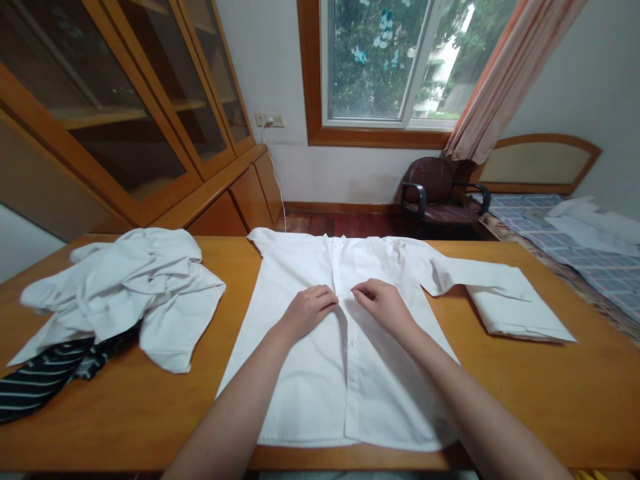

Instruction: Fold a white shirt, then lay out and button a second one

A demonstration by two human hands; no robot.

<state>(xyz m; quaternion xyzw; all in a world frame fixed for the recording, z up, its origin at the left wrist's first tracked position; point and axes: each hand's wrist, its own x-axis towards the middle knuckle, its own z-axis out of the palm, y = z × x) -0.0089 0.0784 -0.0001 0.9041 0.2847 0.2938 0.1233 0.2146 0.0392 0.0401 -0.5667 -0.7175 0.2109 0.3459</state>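
A white button-up shirt (300, 373) lies front side up on the wooden table, its collar end away from me and its hem near the front edge. The lower part of its front opening is parted. My left hand (311, 308) pinches the edge of the front opening near the middle of the shirt. Just to its right, my right hand (384, 305) is closed, fingertips pressed together above the button strip; whether cloth or a button is between them is hidden.
At the left of the table (540, 400) lies a crumpled white garment (135, 287) over a black striped tie (45, 373). A folded white cloth (520, 310) rests on the right, partly under the shirt's sleeve. Beyond stand a glass-door cabinet (200, 167), a chair (433, 193) and a bed (575, 240).
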